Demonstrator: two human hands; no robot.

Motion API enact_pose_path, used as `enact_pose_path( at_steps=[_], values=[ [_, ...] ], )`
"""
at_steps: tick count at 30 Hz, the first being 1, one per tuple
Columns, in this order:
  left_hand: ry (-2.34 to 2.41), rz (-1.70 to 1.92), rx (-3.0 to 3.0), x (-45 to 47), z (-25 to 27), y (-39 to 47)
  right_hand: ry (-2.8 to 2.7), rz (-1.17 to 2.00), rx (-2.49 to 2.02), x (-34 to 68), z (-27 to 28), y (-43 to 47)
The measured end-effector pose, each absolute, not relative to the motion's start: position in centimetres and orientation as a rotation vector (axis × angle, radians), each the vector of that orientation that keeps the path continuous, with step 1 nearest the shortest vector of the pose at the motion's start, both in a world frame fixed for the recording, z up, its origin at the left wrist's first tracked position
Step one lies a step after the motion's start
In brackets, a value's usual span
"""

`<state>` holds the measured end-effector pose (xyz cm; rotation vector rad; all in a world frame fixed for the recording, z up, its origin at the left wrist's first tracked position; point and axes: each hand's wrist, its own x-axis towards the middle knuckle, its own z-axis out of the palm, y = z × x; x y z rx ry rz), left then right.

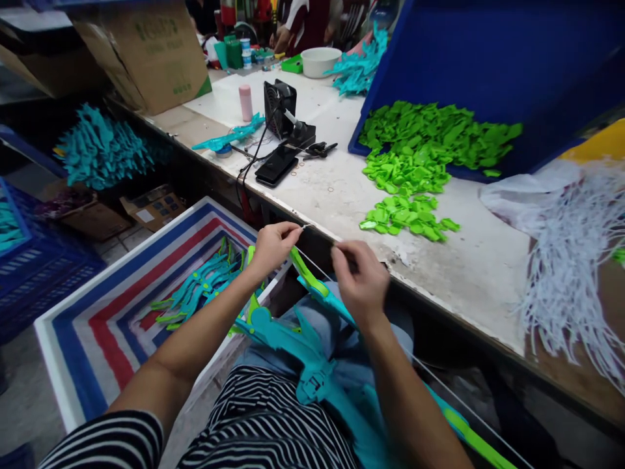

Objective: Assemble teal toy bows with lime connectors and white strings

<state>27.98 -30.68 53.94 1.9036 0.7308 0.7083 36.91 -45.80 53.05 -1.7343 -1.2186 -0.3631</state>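
Note:
A turquoise toy bow (312, 384) with lime-green tips lies across my lap. Its white string (459, 392) runs alongside the limbs. My left hand (274, 247) pinches the string's end by the upper green tip (308, 272), and a short bit pokes out past the fingertips. Over the upper limb, my right hand (362, 283) is curled with thumb and forefinger close together, slightly blurred. Whether anything is between those fingers is hidden. Part of another turquoise and green piece (254, 312) shows beneath my left forearm.
A striped-lined bin (107, 326) of finished-looking bows stands at left. On the table (336, 189) are lime-green parts (410, 215), a blue crate (488, 65), a fan (279, 107), a phone (277, 165) and scissors (319, 150). White strings (571, 273) hang at right. People sit behind.

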Motion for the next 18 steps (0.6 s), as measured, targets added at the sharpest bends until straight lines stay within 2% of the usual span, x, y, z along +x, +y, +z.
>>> enact_pose_path(
  at_steps=[4, 8, 11, 14, 18],
  values=[
    [0.644, 0.679, 1.681, 29.5, 53.6, -30.1, -1.51, -0.462, -2.187, 36.6, 50.7, -55.4],
    [0.589, 0.856, 1.868, 30.2, 52.2, -32.9, -1.543, -0.288, -2.723, 38.1, 45.6, -62.1],
    [0.253, 0.946, 2.307, 29.5, 51.1, -37.2, -1.539, -0.248, -2.71, 38.5, 44.1, -63.5],
    [-0.258, 0.742, 2.702, 28.5, 51.1, -41.1, -1.559, -0.358, -2.585, 38.5, 45.9, -63.1],
    [-0.22, 0.629, 2.975, 27.7, 53.9, -41.5, -1.655, -0.442, -2.324, 39.6, 51.6, -59.8]
  ],
)
